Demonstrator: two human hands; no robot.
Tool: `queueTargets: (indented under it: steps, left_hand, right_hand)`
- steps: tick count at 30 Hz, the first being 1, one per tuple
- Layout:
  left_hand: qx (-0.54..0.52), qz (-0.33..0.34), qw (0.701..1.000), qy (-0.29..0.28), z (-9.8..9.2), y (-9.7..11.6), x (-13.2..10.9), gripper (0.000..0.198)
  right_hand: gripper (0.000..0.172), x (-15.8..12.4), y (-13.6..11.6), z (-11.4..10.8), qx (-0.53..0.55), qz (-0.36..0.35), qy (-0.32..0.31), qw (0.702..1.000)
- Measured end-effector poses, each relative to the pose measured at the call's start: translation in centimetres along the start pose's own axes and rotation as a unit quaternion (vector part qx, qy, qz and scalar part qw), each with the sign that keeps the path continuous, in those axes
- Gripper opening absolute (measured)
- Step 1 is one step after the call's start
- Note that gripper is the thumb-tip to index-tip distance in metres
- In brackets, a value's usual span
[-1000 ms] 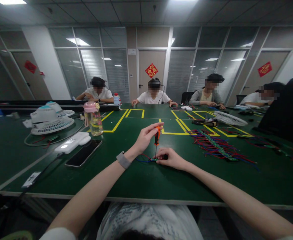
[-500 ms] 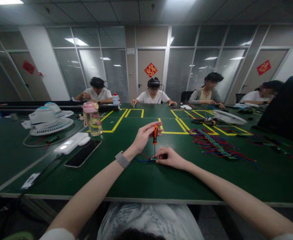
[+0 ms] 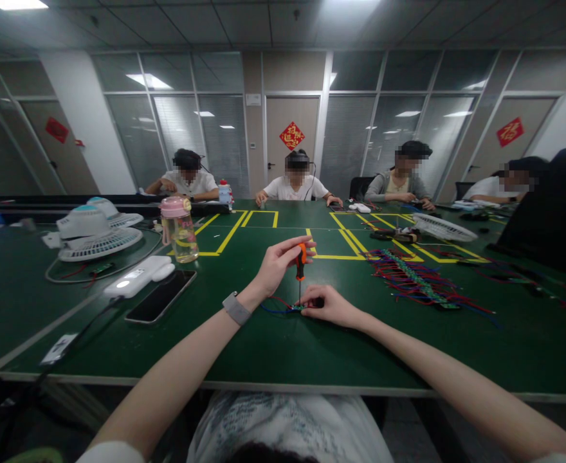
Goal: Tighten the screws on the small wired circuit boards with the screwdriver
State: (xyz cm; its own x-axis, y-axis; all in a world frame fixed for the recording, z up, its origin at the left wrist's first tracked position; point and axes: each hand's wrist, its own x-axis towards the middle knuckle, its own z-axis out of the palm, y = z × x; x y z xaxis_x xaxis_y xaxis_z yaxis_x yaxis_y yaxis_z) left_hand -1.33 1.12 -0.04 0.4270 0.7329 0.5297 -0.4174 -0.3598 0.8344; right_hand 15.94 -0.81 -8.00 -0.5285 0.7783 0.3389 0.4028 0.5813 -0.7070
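Note:
My left hand (image 3: 279, 265) is closed around the orange and black handle of a screwdriver (image 3: 301, 262). The screwdriver stands nearly upright, its thin shaft reaching down to a small green circuit board (image 3: 296, 308) on the table. Red and blue wires trail from the board's left side. With its fingers pinched, my right hand (image 3: 328, 305) holds the board's right end down against the table. A dark part shows beneath the right fingers; I cannot make out what it is. The exact spot the tip touches is too small to see.
On the green table (image 3: 225, 360), a phone (image 3: 161, 296), a white power strip (image 3: 136, 276), a pink-lidded bottle (image 3: 179, 231) and white fans (image 3: 100, 235) stand left. A row of wired circuit boards (image 3: 415, 280) lies right. Several people sit across the table.
The screwdriver handle has tilted or turned very slightly in my left hand. My right hand and the circuit board stay in place.

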Motion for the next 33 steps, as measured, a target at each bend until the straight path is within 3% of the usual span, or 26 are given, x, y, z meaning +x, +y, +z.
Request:
queueTargets:
  steps: [6,13,20,26,33]
  left_hand:
    - [0.129,0.048,0.989,0.052,-0.11,0.15,-0.05,0.021]
    - [0.031,0.0,0.999,-0.008,-0.01,0.2,-0.05,0.032]
    - [0.216,0.096,0.97,0.06,0.06,0.6,-0.21,0.018]
    - [0.102,0.035,0.994,0.006,0.43,0.65,-0.24,0.031]
    - [0.203,0.086,0.974,0.061,0.26,0.58,-0.24,0.019]
  right_hand:
    - [0.02,-0.03,0.16,0.04,0.01,-0.007,0.005,1.0]
    - [0.02,0.01,0.05,0.1,0.014,-0.002,0.006,1.0]
    - [0.019,0.03,-0.28,0.03,0.008,0.013,0.005,1.0]
    - [0.019,0.0,-0.3,0.01,0.011,0.015,0.003,1.0]
    - [0.02,0.03,-0.34,-0.01,0.011,0.014,0.003,1.0]
